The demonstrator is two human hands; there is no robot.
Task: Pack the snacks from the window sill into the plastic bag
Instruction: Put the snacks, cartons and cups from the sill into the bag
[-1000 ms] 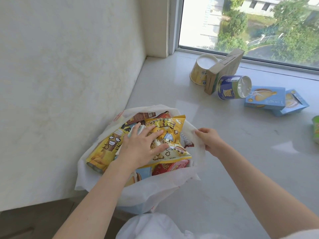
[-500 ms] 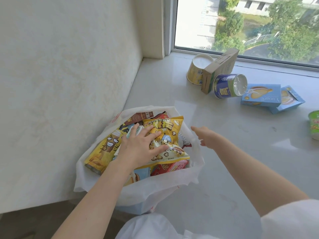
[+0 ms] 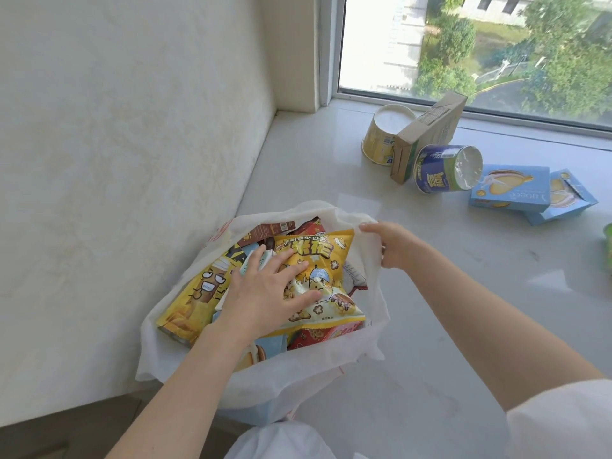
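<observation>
Head view shows the left hand (image 3: 265,293) lying flat, fingers spread, on a yellow popcorn packet (image 3: 326,283) at the top of the load in the plastic bag (image 3: 275,379); the right hand (image 3: 394,245) pinches the bag's far right rim, fingers curled round the thin white film and lifting it; the bag is white and translucent, its mouth gaping wide, and it sits at the near left of the window sill (image 3: 430,326), close against the wall (image 3: 116,160); inside it the packets lie heaped and overlapping: a yellow chip packet (image 3: 195,299) with a cartoon face to the left, a brown box (image 3: 265,230) at the back, red wrappers (image 3: 318,336) near the front edge; further out on the pale glossy sill, near the window (image 3: 480,44), a yellow cup (image 3: 381,140) stands upside down, a cardboard box (image 3: 427,134) leans tilted just beside it, and a blue can (image 3: 440,168) lies on its side, foil end facing right; two light blue boxes (image 3: 530,193) lie overlapping to the right of the can; a green item (image 3: 608,246) is cut off at the right edge.
</observation>
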